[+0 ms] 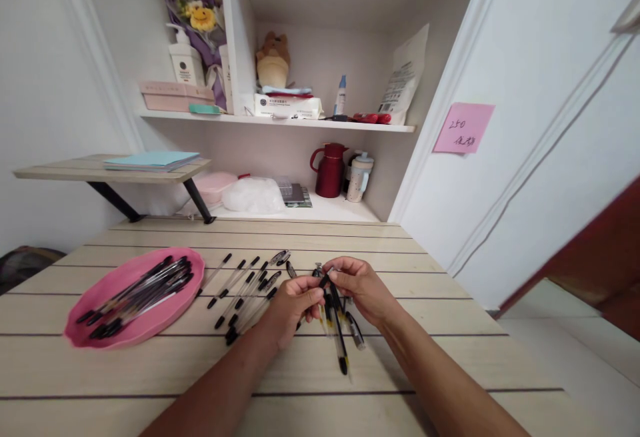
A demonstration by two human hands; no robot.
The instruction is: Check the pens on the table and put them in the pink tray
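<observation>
Over the slatted table, my two hands meet at a small black pen piece [326,279]. My left hand [295,309] is closed, pinching its lower end between thumb and fingers. The fingertips of my right hand [364,288] close on its upper end; whether it is a whole pen or only a cap is hard to make out. Below them lies a loose pile of pens, including a black pen [341,343] with a yellowish tint and a silver-and-black pen cap [355,330]. Left of my hands, several clear-barrelled pens [243,300] with black ends and loose caps [273,281] are spread out.
A pink tray [145,333] full of pens stands at the left. Behind it, a small raised shelf [65,169] carries blue paper [153,160]. The back cabinet holds a red jug [330,171], a light cup [358,180] and a plastic bag [254,195].
</observation>
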